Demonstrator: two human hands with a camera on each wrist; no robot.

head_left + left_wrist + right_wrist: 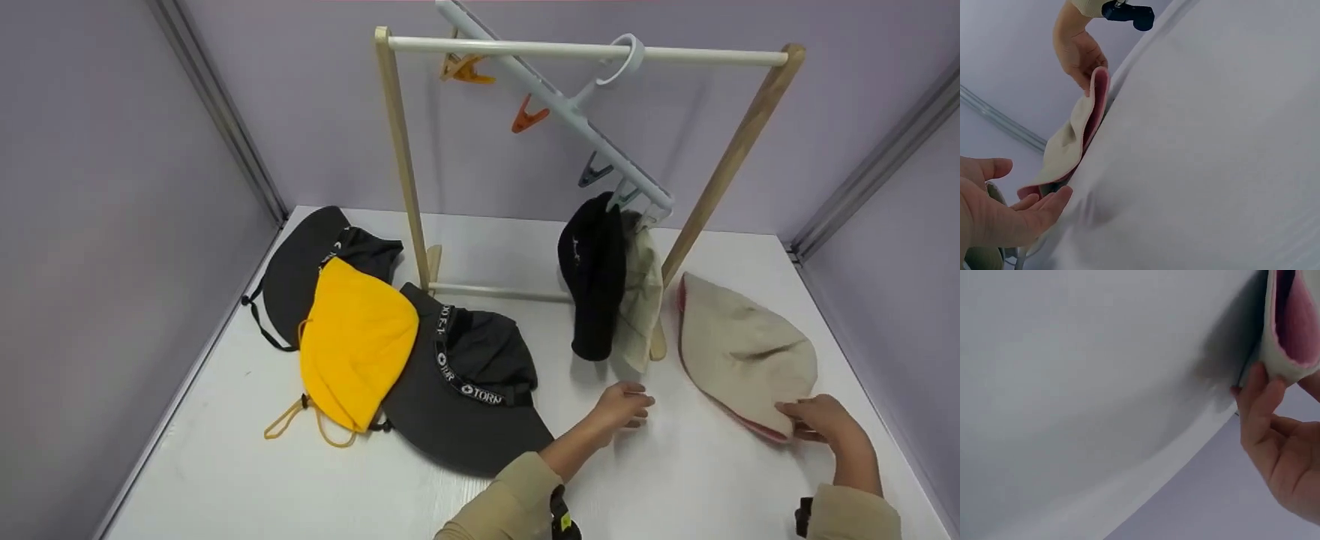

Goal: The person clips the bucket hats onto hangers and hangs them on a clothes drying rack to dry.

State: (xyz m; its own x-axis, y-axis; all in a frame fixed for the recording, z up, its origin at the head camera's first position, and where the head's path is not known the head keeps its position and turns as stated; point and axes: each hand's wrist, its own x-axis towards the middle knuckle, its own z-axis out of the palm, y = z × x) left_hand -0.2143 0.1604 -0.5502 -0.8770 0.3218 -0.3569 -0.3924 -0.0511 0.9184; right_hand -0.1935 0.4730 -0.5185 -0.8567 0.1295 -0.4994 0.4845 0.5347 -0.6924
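Pinching the near right edge of a beige hat (750, 341) with the right hand (829, 424), pressing thumb and fingers together on the rim. Resting on the white surface (712, 487) to the right of a wooden rack (731, 163), opening toward the near side and showing a pink lining inside. Holding out the left hand (621, 407) just in front of the hanging hats, well apart from the beige one, spreading the fingers loosely and gripping nothing.

Bearing a pale hanger (555, 97) by its hook on the white top bar of the rack, tilting down toward the right. Carrying a black hat (594, 281) and a cream hat (640, 292) side by side at the hanger's low end, hanging from pale clips (624, 195). Dangling an orange clip (529, 116) and a dark clip (595, 174) higher along the same hanger.

Bearing, on the left part of the surface, a yellow hat (358, 341) between a farther dark hat (300, 277) and a nearer dark hat (480, 439), overlapping the farther one. Running around the nearer one's crown as a black band, bearing white lettering.
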